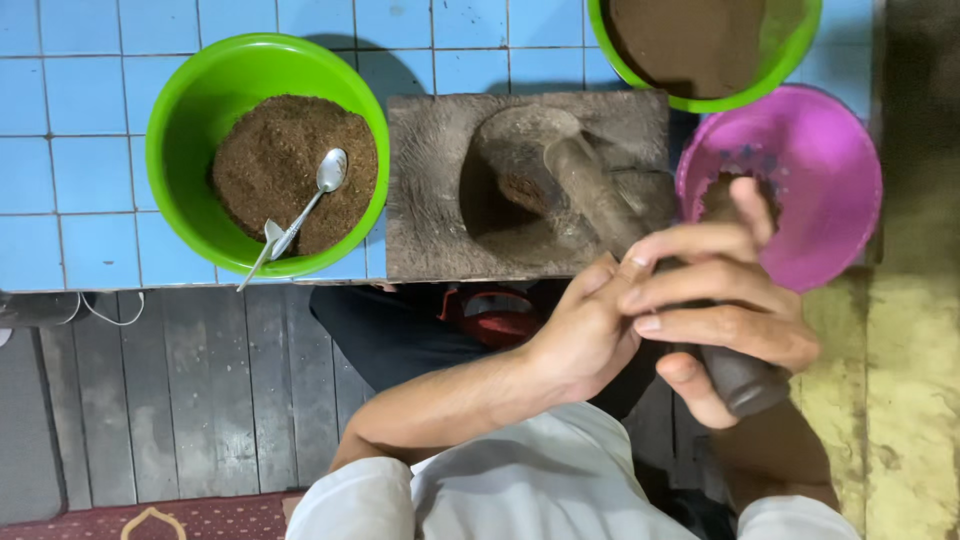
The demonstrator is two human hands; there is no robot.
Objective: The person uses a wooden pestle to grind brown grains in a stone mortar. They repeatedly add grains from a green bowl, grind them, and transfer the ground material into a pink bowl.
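Both my hands grip a long wooden pestle (600, 205) whose blurred lower end sits in the hollow of a square stone mortar (430, 200). My right hand (725, 300) wraps around the shaft near its upper end (745, 385). My left hand (590, 325) closes on the shaft just below, touching the right fingers. A little brown powder lies in the mortar's hollow.
A green bowl (180, 110) of brown powder with a metal spoon (300, 215) stands left of the mortar on blue tiles. A second green bowl (790, 60) of powder is at top right, and a pink bowl (840, 200) sits right of the mortar. Dark floorboards lie below.
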